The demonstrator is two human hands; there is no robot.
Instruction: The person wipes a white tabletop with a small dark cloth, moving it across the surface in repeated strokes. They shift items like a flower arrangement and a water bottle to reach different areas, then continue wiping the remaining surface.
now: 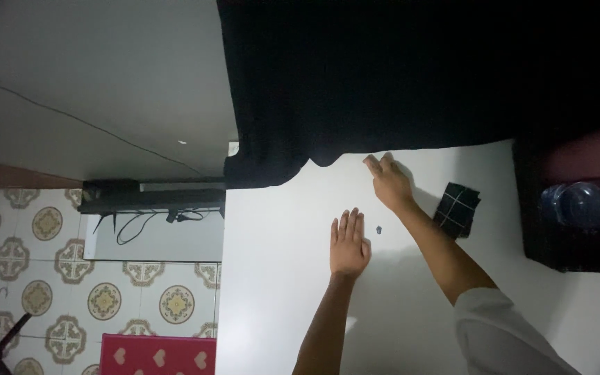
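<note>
My left hand point(348, 243) lies flat on the white table point(272, 278), palm down, fingers together and pointing away from me. My right hand point(387, 180) reaches farther out, fingers near the edge of a large black cloth point(383, 76) that covers the far part of the table; whether it pinches the cloth I cannot tell. A tiny dark object point(379, 229) lies on the table between my two hands. A folded black cloth with white grid lines point(458, 208) rests just right of my right forearm.
A clear plastic bottle point(581, 201) lies on a dark surface at the right. Left of the table is a patterned tile floor point(71, 292), a black stand with cables point(147, 201), a white wall, and a red item with hearts point(157, 354).
</note>
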